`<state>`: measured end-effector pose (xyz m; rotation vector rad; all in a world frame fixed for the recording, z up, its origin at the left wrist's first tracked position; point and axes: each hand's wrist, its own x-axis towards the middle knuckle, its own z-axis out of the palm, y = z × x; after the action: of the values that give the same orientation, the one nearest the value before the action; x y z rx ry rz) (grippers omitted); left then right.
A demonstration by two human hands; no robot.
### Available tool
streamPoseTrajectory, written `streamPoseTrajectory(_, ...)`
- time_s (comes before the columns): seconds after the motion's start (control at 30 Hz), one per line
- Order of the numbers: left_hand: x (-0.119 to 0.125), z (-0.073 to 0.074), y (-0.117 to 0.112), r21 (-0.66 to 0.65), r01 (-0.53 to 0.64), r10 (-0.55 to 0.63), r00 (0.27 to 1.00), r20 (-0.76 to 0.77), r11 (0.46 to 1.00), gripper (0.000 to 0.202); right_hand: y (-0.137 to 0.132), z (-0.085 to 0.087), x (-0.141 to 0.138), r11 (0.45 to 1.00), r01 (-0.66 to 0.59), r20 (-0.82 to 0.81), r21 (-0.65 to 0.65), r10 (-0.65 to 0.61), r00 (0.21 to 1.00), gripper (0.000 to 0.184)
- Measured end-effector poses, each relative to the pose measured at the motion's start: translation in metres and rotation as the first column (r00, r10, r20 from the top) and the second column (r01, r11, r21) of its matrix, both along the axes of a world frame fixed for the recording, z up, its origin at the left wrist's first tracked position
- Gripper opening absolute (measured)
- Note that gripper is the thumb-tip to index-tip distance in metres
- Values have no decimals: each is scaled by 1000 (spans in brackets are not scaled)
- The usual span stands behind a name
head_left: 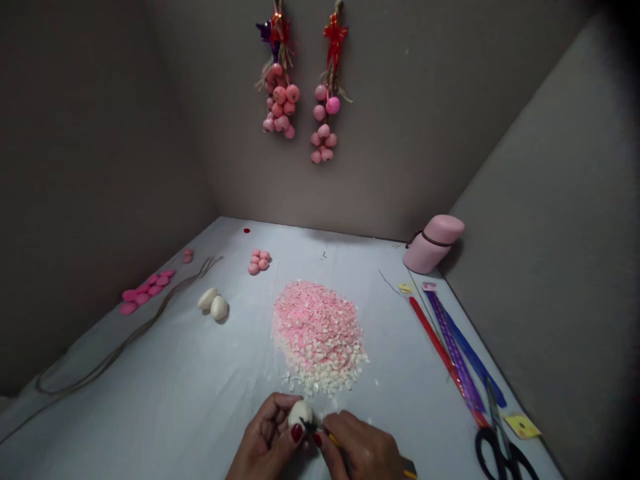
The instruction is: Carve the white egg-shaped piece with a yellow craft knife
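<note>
Near the front edge of the table, my left hand has its fingers curled round a white, egg-shaped piece. My right hand grips a yellow-and-black cutter knife, its dark front end against the white piece. Fingers hide most of the knife, so its blade cannot be made out. Just beyond both hands lies a heap of pink and white shavings, whiter on the near side. Two more white egg-shaped pieces rest to the left of the heap.
Pink balls, flat pink pieces and twine lie to the left. At right are scissors, red ribbon, purple ribbon, blue ribbon and a pink flask. Pink ball strings hang behind.
</note>
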<state>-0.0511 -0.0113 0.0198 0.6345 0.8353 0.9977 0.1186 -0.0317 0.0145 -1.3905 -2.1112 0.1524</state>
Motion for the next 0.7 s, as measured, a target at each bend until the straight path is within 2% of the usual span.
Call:
streamPoseTrajectory(0.2,-1,0,1,33,24,-23,999,-36,999,32,0,-2,-2,999,42,13,21,-42,999,53)
streamPoseTrajectory(0.53,-1,10,-1,26,-8,10,996,-88,1000,27,-1,-7,-2,994,42,-85,-97,-50,995,47)
streamPoseTrajectory(0.7,-2,10,0,40,-14,18,993,-116,999,26,-2,-6,-3,992,50,-69,-114,-58,996,44)
